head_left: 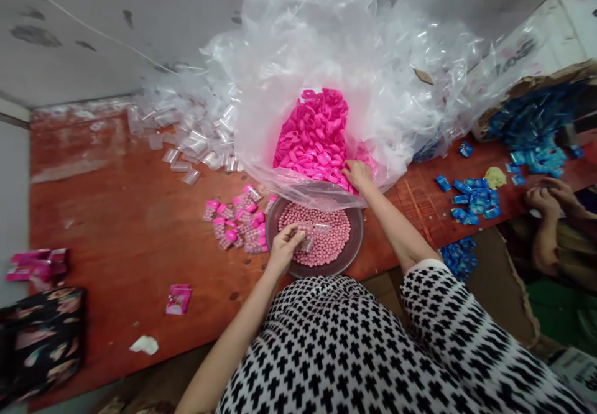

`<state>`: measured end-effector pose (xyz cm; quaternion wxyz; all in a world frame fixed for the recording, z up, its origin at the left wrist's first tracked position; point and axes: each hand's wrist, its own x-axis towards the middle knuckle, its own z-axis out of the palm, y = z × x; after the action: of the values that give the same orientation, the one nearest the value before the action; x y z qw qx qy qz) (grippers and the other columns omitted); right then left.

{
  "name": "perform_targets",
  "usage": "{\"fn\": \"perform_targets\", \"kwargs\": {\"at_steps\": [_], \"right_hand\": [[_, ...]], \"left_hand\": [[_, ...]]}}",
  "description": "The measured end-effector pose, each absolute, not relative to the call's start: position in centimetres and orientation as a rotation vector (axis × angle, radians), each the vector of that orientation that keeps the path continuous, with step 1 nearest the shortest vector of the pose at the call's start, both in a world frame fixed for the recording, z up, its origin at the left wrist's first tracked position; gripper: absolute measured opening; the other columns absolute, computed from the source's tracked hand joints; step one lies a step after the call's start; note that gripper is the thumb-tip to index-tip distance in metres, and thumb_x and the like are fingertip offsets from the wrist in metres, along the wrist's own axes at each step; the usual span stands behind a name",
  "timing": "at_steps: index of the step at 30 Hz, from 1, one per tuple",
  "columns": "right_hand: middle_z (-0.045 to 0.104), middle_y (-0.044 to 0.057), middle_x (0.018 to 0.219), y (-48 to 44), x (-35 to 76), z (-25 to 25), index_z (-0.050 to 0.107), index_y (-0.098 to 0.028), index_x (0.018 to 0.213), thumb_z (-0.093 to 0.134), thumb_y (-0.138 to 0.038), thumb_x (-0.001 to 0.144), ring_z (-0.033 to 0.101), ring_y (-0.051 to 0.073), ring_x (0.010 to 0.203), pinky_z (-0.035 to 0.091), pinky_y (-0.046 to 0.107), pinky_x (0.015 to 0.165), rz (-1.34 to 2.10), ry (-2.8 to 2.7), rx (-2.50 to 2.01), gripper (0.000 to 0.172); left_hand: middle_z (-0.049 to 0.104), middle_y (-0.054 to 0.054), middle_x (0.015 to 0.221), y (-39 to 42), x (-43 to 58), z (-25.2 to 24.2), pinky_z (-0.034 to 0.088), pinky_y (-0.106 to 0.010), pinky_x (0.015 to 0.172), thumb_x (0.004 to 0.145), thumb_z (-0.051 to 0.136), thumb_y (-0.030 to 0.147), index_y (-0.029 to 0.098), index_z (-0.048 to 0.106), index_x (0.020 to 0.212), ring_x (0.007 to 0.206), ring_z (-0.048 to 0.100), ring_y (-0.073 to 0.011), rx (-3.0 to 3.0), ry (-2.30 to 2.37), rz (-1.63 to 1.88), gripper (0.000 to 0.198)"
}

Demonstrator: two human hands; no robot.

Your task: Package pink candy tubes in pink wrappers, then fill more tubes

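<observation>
My left hand [286,246] is closed on a small clear container [305,243] above a dark bowl [357,234] of pink beads [331,246]. Another clear piece [321,228] shows beside it over the beads. My right hand [357,173] reaches into a large plastic bag [261,103], its fingertips at the edge of a heap of bright pink caps [317,128]. Whether those fingers pinch a cap is too small to tell. Left of the bowl lie several bead-filled containers with pink caps [245,215].
Clear empty containers [191,134] are heaped at the back left of the wooden table [116,227]. Pink packets [178,299] and a floral bag [46,345] lie at left. Blue packets [478,196] lie at right, near another person's hands [545,199].
</observation>
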<state>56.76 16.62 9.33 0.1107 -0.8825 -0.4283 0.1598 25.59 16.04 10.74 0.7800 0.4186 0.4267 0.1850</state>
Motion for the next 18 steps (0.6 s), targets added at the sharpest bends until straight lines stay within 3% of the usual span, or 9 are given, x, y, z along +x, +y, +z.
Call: {"fn": "perform_targets", "kwargs": {"at_steps": [4,9,13,18], "right_hand": [[0.068,0.011,0.105,14.2,57.3,10.9,0.062,-0.015,0.111,0.053,-0.035,0.084,0.063,0.022,0.094,0.049,0.036,0.083,0.599,-1.02,-2.285,0.035],[0.069,0.002,0.083,10.4,53.4,14.1,0.056,-0.019,0.103,0.062,-0.049,0.076,0.062,0.011,0.061,0.052,0.024,0.059,1.224,-0.693,-1.523,0.04],[0.068,-0.001,0.075,8.7,48.2,16.2,0.05,-0.022,0.1,0.068,-0.046,0.073,0.06,0.009,0.054,0.049,0.019,0.05,1.548,-0.563,-1.197,0.04],[0.069,0.0,0.077,8.1,43.8,16.8,0.049,-0.021,0.093,0.068,-0.043,0.074,0.062,0.009,0.054,0.05,0.019,0.049,1.691,-0.556,-1.107,0.035]], "left_hand": [[0.068,-0.005,0.095,16.0,26.2,11.6,0.055,-0.031,0.074,0.067,0.073,0.043,0.018,0.064,0.1,0.079,0.065,-0.0151,0.863,0.882,0.476,0.042],[0.067,-0.005,0.103,15.7,28.6,14.2,0.055,-0.03,0.075,0.068,0.073,0.04,0.019,0.062,0.096,0.083,0.064,-0.0143,0.795,0.752,0.618,0.036],[0.059,-0.007,0.125,15.6,29.8,16.0,0.052,-0.03,0.081,0.067,0.074,0.039,0.019,0.063,0.09,0.096,0.062,-0.0166,0.825,0.681,0.707,0.032],[0.064,-0.006,0.112,15.0,29.0,16.2,0.05,-0.031,0.086,0.067,0.074,0.04,0.018,0.064,0.091,0.097,0.062,-0.0168,0.803,0.675,0.752,0.034]]}}
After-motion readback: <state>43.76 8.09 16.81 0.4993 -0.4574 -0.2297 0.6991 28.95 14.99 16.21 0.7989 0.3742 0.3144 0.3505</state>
